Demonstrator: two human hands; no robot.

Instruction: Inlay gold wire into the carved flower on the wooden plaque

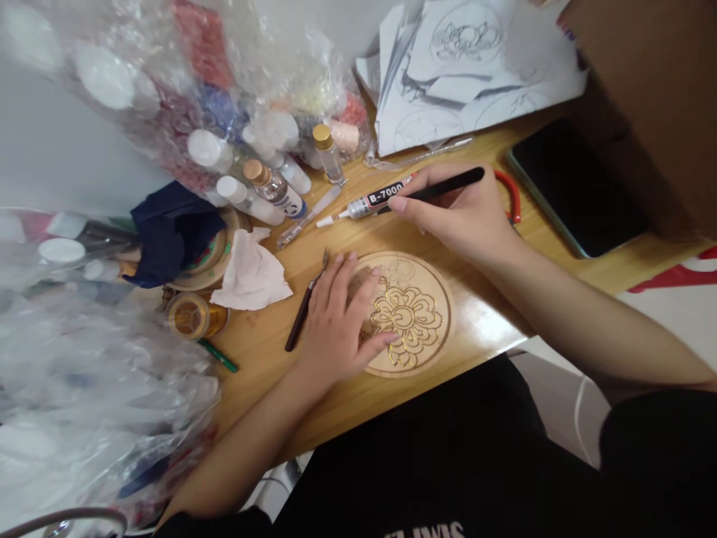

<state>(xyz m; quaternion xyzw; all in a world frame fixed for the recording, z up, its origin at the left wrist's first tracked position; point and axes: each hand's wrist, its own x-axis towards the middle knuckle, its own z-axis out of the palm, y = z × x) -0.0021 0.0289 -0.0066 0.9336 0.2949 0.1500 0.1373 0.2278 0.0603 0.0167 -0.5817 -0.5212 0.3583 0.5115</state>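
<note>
My left hand point(341, 321) rests with its fingers spread on the left part of a round wooden plaque point(445, 329). A flower outlined in gold wire point(406, 317) shows beside my thumb, and a pencilled drawing lies above it. My right hand point(464, 217) is closed above the plaque, with a slim black tool point(448, 183) in its grip. Its thumb and fingers also meet a B-7000 glue tube point(373, 200), whose white nozzle points left. I cannot tell whether the table bears the tube. Left of my left hand lies a dark-handled tool point(299, 317) with a metal tip.
Bagged bottles point(269, 187) crowd the back left. A crumpled tissue point(249, 269), a dark blue cloth point(173, 232) and an amber jar point(196, 315) are at the left. Drawn-on papers point(426, 127), a phone point(576, 187), a red handle point(511, 194) and a cardboard box point(661, 97) occupy the right side.
</note>
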